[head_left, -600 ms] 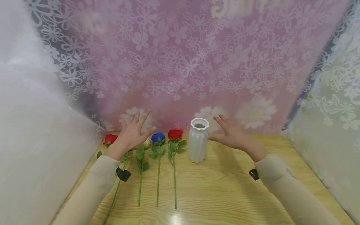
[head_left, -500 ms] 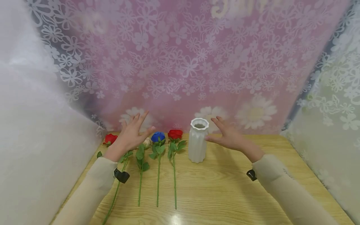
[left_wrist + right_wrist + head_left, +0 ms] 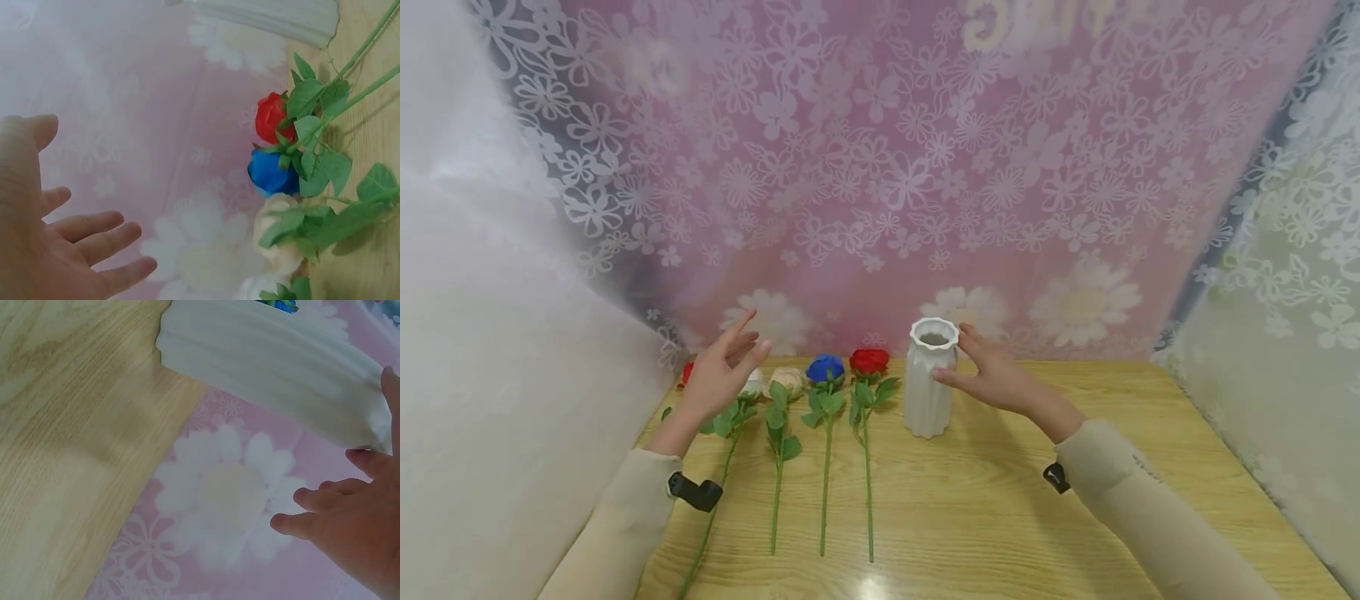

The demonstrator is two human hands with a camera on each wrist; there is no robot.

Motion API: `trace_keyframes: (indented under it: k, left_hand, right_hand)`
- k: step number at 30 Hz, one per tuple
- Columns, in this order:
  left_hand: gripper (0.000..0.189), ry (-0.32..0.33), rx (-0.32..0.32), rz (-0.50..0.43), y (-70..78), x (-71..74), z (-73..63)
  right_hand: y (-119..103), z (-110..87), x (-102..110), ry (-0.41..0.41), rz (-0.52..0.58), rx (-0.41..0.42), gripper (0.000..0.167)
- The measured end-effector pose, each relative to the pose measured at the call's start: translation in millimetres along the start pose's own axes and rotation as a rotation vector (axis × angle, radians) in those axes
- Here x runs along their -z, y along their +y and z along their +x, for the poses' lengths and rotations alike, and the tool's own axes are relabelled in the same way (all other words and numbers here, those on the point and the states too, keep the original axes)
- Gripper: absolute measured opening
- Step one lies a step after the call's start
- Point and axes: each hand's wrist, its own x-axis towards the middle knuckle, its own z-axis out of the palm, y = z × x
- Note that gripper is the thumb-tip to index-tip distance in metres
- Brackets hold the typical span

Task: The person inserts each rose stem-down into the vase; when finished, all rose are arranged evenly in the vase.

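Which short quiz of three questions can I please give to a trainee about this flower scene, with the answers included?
1. What colour is the rose head nearest the vase? a) blue b) red c) white
2. Fill in: nearer the vase is the person's ___.
3. True or false: the vase lies on its side.

Key:
1. b
2. right hand
3. False; it stands upright on the table.
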Motion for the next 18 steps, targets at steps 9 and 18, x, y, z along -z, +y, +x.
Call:
trace_keyframes:
  k: [9,18]
  left_hand:
    - [0.061,0.069,0.060,-0.260,-24.2,20.8,-21.4]
    - [0.061,0.057,0.124,-0.337,-56.7,36.3,-41.9]
  right_hand:
    - [4.3,2.0,-10.1,0.071,0.021,0.048,0.088]
    - [6.2,2.0,-14.5,0.086,0.047,0.042,0.087]
